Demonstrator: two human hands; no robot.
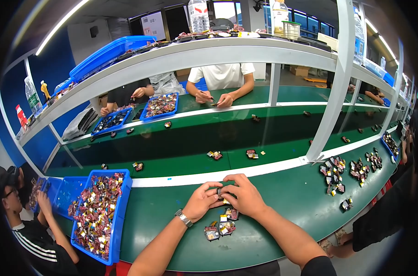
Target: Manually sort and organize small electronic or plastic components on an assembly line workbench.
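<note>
My left hand [202,200] and my right hand [242,194] meet over the green workbench [282,202], both pinching one small dark component [221,191] with a yellow tag between their fingertips. A metal watch [184,218] sits on my left wrist. Just below my hands lie a few similar small parts [220,226], dark with red and yellow bits, in a loose cluster on the bench.
A blue tray [100,214] full of such parts stands at my left. A green conveyor belt [186,142] carries scattered pieces. More parts [351,171] are heaped at right. Other people work across the belt and at both sides. A white shelf frame [331,92] crosses overhead.
</note>
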